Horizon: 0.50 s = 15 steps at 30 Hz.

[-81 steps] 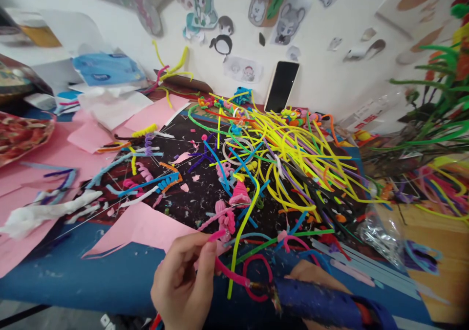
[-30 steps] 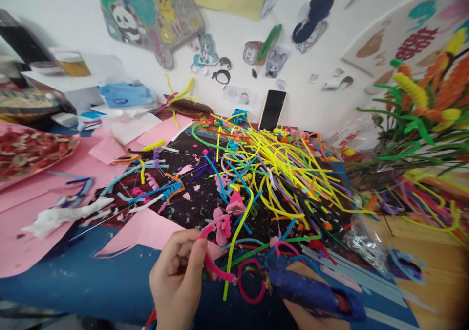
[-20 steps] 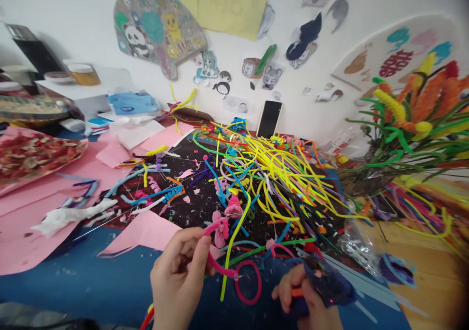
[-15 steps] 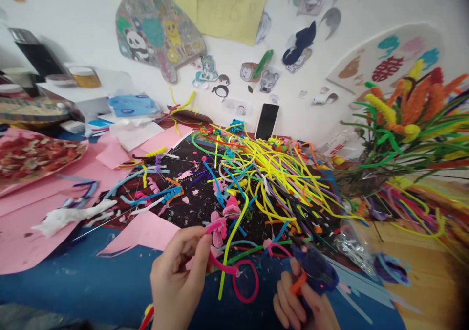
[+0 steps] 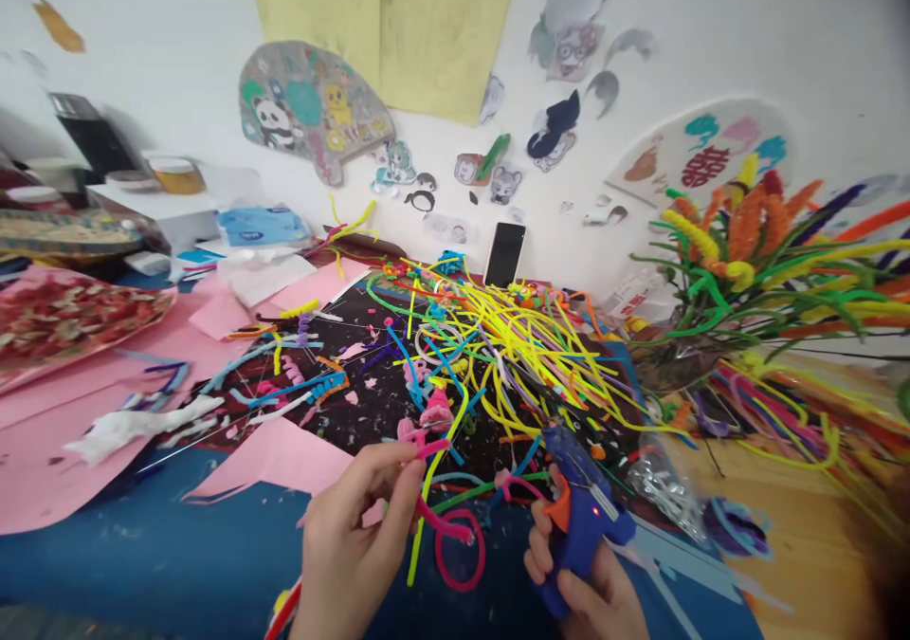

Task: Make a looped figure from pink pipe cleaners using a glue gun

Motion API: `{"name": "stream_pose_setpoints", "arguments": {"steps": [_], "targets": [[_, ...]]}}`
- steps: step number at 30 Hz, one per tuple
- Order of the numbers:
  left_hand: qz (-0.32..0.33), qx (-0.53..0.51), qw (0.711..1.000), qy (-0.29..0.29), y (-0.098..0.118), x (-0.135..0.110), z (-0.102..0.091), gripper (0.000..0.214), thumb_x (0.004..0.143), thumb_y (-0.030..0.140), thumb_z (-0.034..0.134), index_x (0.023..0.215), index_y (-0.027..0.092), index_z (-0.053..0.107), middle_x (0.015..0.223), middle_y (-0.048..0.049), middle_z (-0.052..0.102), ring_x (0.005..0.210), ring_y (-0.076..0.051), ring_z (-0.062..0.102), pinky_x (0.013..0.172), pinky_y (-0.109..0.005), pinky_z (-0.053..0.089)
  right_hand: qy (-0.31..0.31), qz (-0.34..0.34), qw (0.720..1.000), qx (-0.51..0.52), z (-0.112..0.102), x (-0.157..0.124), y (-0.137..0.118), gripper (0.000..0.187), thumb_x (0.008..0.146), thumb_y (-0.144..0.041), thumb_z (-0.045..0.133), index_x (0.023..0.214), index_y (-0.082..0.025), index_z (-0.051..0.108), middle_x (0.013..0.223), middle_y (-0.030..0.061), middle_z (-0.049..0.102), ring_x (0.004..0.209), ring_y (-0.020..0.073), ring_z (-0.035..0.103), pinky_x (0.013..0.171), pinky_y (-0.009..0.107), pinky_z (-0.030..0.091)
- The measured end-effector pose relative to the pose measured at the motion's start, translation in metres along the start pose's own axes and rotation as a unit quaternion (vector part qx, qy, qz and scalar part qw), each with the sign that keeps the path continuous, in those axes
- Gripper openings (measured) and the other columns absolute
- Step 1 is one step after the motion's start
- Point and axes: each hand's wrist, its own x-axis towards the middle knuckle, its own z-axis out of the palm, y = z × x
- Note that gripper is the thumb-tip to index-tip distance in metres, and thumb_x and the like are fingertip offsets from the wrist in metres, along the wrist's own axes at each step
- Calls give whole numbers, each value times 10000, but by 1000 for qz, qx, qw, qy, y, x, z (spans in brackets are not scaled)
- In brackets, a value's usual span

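Between thumb and fingers, my left hand [image 5: 366, 526] pinches a pink pipe cleaner [image 5: 461, 569] whose lower end curls into a round loop. A small shiny spot shows where the loop meets the stem. My right hand [image 5: 590, 583] is wrapped around the handle of a blue glue gun [image 5: 593, 512] with an orange trigger and a lit red light. Its nozzle points up and away from me, apart from the pink loop. Just beyond my left hand lie a pink twisted pipe-cleaner piece [image 5: 436, 411] and a long yellow-green pipe cleaner [image 5: 425, 517].
Yellow pipe cleaners [image 5: 540, 346] pile up on the dark mat. A phone [image 5: 505, 253] leans against the wall. Pink paper [image 5: 274, 465] and a white fluffy piece [image 5: 135, 431] lie left. A pipe-cleaner bouquet [image 5: 739, 261] and a clear plastic bag [image 5: 664, 488] are at right.
The glue gun has tilted, so its nozzle now points more upward and its side faces me. My left hand and the pink loop have shifted only slightly. The whole view has moved a little.
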Motion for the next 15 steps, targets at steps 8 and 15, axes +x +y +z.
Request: {"name": "stream_pose_setpoints", "arguments": {"steps": [8, 15], "targets": [[69, 6, 995, -65, -4, 2, 2, 72, 898, 195, 604, 879, 220, 669, 495, 79, 603, 368, -88, 588, 391, -158, 442, -23, 22, 998, -47, -24, 17, -6, 462, 627, -343, 878, 1047, -268, 700, 1060, 79, 699, 891, 224, 638, 840, 376, 518], [66, 22, 994, -82, -9, 3, 5, 62, 913, 203, 588, 897, 217, 647, 500, 93, 595, 382, -83, 603, 405, -150, 454, 59, 19, 994, -85, -9, 40, -5, 433, 713, -402, 815, 1092, -228, 698, 1002, 51, 744, 947, 221, 688, 943, 374, 507]]}}
